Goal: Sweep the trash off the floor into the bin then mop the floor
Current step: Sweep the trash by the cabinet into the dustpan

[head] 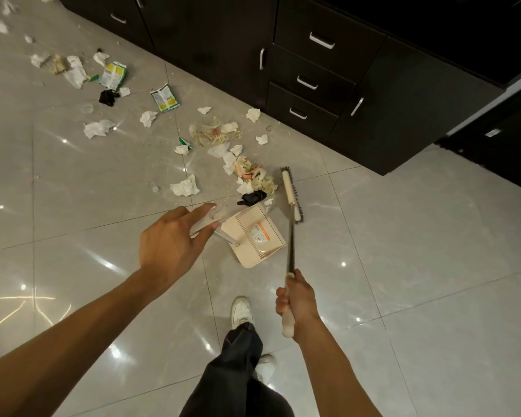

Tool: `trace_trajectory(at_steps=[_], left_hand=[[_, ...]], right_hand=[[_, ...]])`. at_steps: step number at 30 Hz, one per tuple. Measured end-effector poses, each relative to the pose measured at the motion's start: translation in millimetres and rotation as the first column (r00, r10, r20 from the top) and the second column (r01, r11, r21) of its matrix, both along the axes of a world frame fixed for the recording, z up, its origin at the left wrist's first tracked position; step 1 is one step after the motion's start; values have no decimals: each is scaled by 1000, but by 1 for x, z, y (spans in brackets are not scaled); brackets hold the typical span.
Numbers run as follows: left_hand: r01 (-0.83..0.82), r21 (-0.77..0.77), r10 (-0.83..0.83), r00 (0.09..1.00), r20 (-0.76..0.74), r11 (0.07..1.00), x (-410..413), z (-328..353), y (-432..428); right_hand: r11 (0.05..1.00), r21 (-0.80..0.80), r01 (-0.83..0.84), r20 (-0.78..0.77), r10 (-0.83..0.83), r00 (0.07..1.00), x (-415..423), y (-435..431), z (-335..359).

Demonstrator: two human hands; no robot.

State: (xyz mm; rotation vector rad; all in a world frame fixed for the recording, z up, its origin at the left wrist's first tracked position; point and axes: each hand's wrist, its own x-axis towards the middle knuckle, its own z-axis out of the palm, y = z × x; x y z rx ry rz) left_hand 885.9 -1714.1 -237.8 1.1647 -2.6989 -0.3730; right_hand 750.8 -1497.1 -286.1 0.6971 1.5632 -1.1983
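Note:
Trash lies in a loose trail across the glossy grey tile floor: crumpled white tissues [184,186], green-and-white packets [164,97], food scraps [254,175] and a black scrap [251,197]. A cream dustpan [257,236] stands on the floor just below the nearest pile. My left hand [170,239] holds the top of its upright handle between thumb and fingers. My right hand [297,299] is shut on the cream grip of a long-handled broom [290,194], whose bristled head rests on the floor right of the food scraps.
Dark cabinets with metal handles [313,76] run along the far side and jut out at the right. More trash [73,69] lies at the far left. My white shoes [241,310] and dark trouser leg are below the dustpan. No bin is in view.

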Motion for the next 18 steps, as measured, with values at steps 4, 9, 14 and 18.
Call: trace_trajectory(at_steps=[4, 9, 14, 18], left_hand=[[-18, -8, 18, 1000, 1, 1000, 17, 3, 14], [-58, -7, 58, 998, 10, 998, 31, 7, 31], [-11, -10, 11, 1000, 24, 1000, 47, 4, 43], [1, -23, 0, 999, 43, 1000, 60, -4, 31]], right_hand=[[998, 45, 41, -55, -38, 998, 10, 45, -1], [992, 40, 118, -87, -114, 990, 24, 113, 5], [990, 62, 125, -57, -122, 991, 50, 135, -1], [994, 47, 98, -24, -97, 995, 79, 114, -1]])
